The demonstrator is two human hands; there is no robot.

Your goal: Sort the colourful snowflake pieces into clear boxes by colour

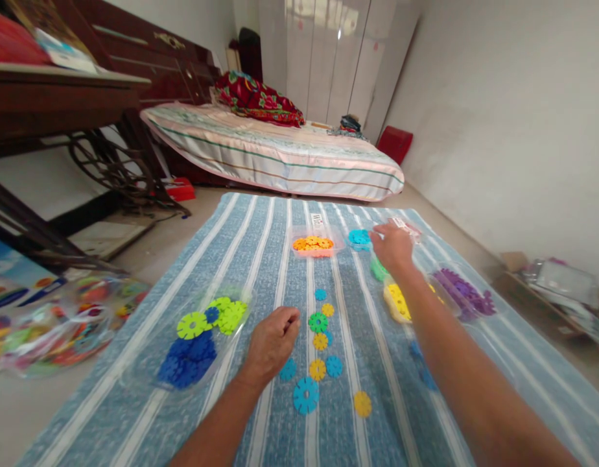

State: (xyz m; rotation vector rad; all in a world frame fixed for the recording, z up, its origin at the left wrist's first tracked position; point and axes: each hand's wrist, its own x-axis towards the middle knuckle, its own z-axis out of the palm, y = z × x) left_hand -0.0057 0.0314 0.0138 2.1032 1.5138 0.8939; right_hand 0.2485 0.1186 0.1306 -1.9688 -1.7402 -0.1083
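My left hand (275,340) rests on the striped cloth, its fingers curled closed; whatever may be inside is hidden. Just right of it lie flat notched plastic discs: a green disc (317,322), a large blue disc (306,395), a yellow disc (362,404) and several smaller blue and yellow ones. My right hand (393,248) is stretched far forward, blurred, fingers seemingly apart. It is beside a tub of light-blue discs (359,239) and a tub with reddish pieces (407,228). Green discs (378,268) show below that hand, and yellow discs (398,302) sit partly behind my forearm.
Clear tubs hold orange discs (313,245), purple discs (462,292), lime discs (226,316) and dark-blue discs (187,360). A bed (280,155) stands behind the cloth (260,259). Bags of colourful items (61,331) lie left, a box (547,298) right.
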